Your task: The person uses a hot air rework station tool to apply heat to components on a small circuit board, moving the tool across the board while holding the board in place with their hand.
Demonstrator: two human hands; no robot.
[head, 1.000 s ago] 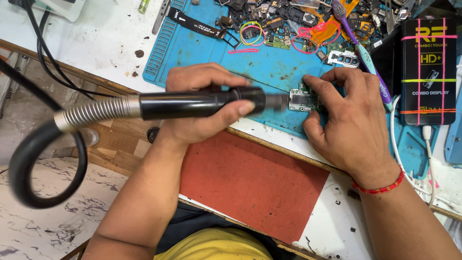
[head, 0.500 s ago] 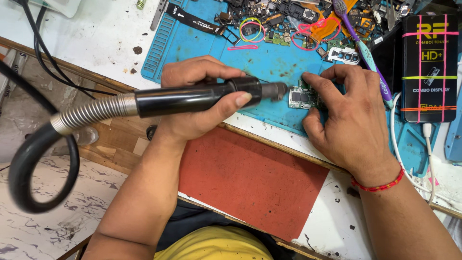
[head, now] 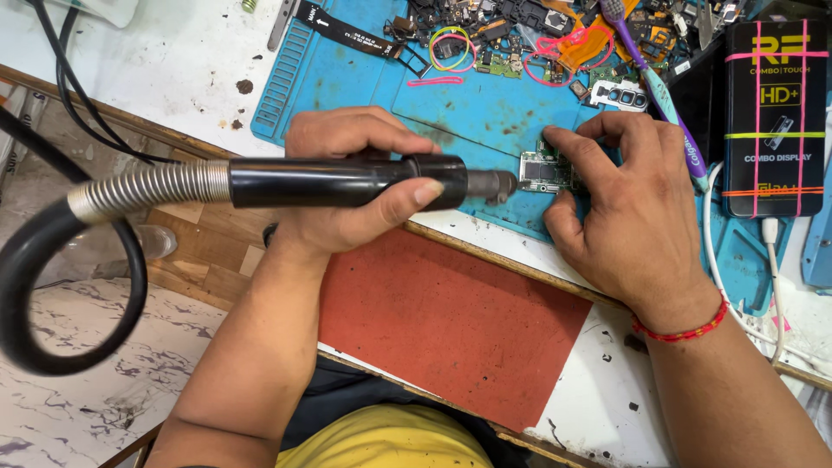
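Circuit board (head: 544, 172), a small green phone board with metal shields, lies flat on the blue silicone repair mat (head: 485, 104), near the mat's front edge. It sits directly ahead of the hot-air handpiece (head: 347, 182), whose long axis runs almost straight across the view from left to right, so its metal nozzle (head: 496, 184) points at the board's left end and comes just short of touching it, as far as the view tells.

Left hand (head: 347, 186) wraps the black barrel of the handpiece: fingers curl over the top, and the thumb presses along the near side close to the nozzle end. The grip is closed tight around the tool. A ribbed metal collar and a thick black hose (head: 61, 286) trail off behind the hand to the left and loop downward.

Right hand (head: 624, 217) is the nearer one to the board. Its fingers are narrowly bent, with the index fingertip on the board's far right corner and the thumb tip against its near edge, pinning it to the mat. A red thread band (head: 685, 329) circles that wrist.

Beyond the board the mat holds loose phone parts, coloured rubber bands (head: 451, 48) and a purple toothbrush (head: 650, 78). A black display box (head: 774, 117) lies to the right, and a red sheet (head: 451, 321) covers the bench in front.
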